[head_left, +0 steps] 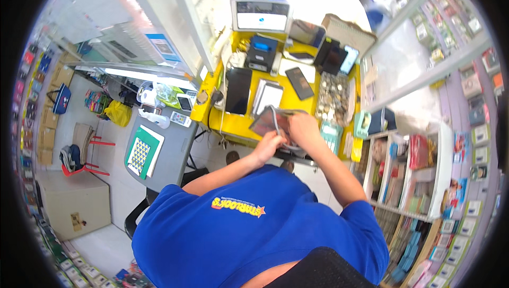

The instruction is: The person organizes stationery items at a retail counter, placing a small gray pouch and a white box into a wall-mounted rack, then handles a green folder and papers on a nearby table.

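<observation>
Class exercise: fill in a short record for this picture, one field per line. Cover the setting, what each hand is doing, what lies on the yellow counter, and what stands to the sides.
Setting: small shop, seen from above
Left hand: grips the lower edge of a dark flat pouch
Right hand: on the pouch's upper edge; its contents cannot be told
Yellow counter: black tablet, dark phone, tray of coins, teal calculator
Left side: grey table with a green checked board
Right side: shelves of small packets

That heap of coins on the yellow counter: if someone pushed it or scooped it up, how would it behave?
The heap of coins would probably feel heavy for its size, being a dense pile of metal. Lying loose, it would likely spread and slide rather than move as one. Stray coins might roll across the yellow counter.
</observation>
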Available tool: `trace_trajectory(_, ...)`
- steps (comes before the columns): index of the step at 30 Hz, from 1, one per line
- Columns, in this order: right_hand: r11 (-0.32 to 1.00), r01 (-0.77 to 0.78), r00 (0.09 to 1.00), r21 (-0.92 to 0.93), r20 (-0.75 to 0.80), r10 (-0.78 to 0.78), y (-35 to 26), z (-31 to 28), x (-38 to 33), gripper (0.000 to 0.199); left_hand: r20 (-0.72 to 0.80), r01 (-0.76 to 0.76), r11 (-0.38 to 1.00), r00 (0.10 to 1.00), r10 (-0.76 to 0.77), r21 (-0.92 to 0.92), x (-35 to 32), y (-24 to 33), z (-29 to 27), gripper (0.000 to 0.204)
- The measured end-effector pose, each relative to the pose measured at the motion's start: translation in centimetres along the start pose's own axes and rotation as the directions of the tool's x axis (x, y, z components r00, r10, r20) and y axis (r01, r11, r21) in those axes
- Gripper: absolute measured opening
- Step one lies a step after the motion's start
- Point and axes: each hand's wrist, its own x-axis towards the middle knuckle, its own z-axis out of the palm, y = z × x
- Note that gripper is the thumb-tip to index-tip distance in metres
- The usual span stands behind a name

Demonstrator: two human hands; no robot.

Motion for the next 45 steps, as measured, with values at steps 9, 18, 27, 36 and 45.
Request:
trace_trajectory(9,0.985,0.037,0.971,0.170,0.228,-0.076,1.7,2.9,-0.6,0.020,0.016,-0.053,0.993,0.999,0.052,0.105,1.4,-0.9,-0.3,0.013)
trace_trajectory(18,0.925,-0.108,0.965,0.365,0.261,0.010,0.7,-1.7,-0.2,0.032,-0.093,-0.048,0.999,0.994,0.049,0.010,1.3,0.3,0.0,0.020)
trace_trajectory(27,0.970,0.107,0.984,0.219,-0.160,-0.072,-1.4,-5.5,-5.4,0.016,-0.092,-0.183,0.976,0.977,0.194,0.119,0.4,3.9,-1.4,0.022)
trace_trajectory(36,0.861,0.314,0.925,0.399,-0.334,-0.183,1.7,-10.8,-7.4,0.012,0.046,-0.288,0.741,0.943,0.329,0.606,1.4,10.4,-3.0,0.083)
trace_trajectory(45,0.714,0.296,0.921,0.634,-0.387,-0.039,2.5,-15.0,-5.6,0.033,0.182,-0.342,0.743,0.939,0.291,0.575,-0.3,12.4,0.0,0.031)
